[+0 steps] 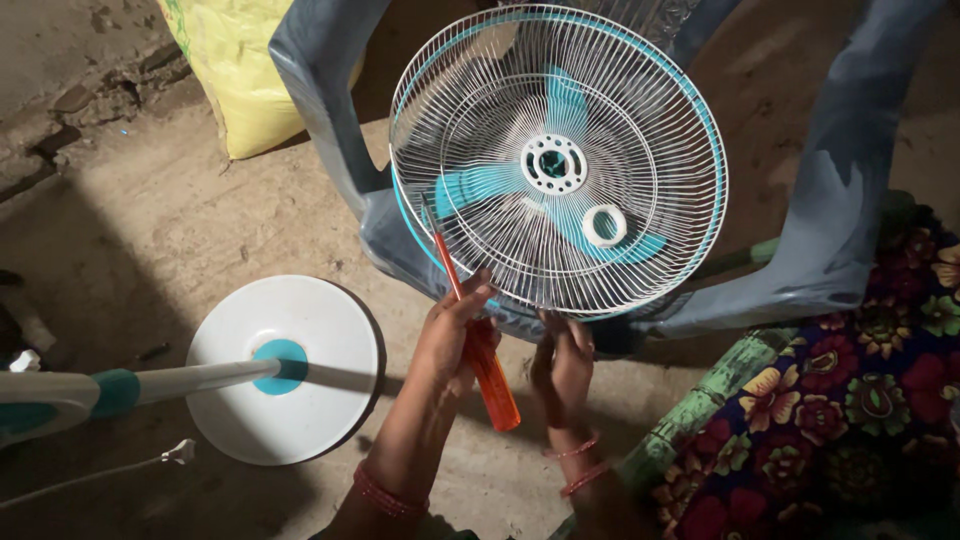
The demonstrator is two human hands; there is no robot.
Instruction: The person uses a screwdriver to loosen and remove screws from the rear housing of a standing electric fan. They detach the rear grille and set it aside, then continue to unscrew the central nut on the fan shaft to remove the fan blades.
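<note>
Here, in the middle of the frame, the left hand (455, 335) was closed around an orange-handled screwdriver (478, 345), its handle slanting down toward the lower middle and its thin shaft running up to the left edge of the fan guard (557, 160). The guard was a round cage of white wire with a teal rim, filling the upper centre, and it rested tilted on a grey-blue plastic chair (840, 200) whose arms reached toward the upper left and upper right corners. Through the wires showed the teal fan blades (478, 185) and a white hub (553, 163) at the centre, with a loose white ring (604, 225) lying lower right of the hub. The right hand (563, 362) sat just below the guard's lower rim, fingers curled at the wires; whether it pinched anything there I could not tell. At lower left stood the fan's round white base (300, 400) on the bare concrete floor (150, 220), a white and teal pole (150, 383) running from its centre out to the left edge. A yellow sack (235, 70) leaned in the upper left behind the chair, and a flowered cloth (850, 400) in dark purple, red and green covered the lower right corner.
</note>
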